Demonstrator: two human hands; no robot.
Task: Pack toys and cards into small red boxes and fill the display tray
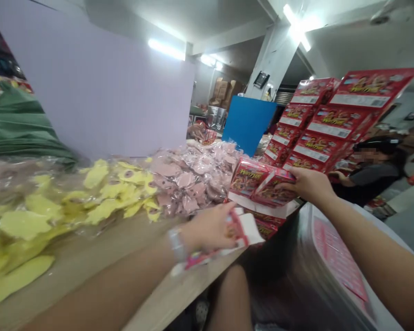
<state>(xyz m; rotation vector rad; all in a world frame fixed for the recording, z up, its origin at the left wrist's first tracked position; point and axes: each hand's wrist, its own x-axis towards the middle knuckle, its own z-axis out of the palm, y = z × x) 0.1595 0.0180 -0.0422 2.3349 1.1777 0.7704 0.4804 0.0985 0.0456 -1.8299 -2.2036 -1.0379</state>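
Observation:
My right hand (310,184) is closed on the right edge of a red printed packet (278,186), which sits side by side with another in an open display box with a white front edge (243,200). My left hand (210,227), a band at its wrist, is blurred just in front of that box. Its fingers are curled around red and white printed packets (239,227), partly hidden by the hand. Below the open box, more red packaging (267,228) shows.
Red printed boxes (331,122) rise in tall stacks at the right. Pink (184,179) and yellow cut-outs (106,191) in clear bags heap on the table. A pink-printed bundle (338,257) lies lower right. Another person (372,172) works beyond the stacks. Blue (248,122) and lilac boards (124,92) stand behind.

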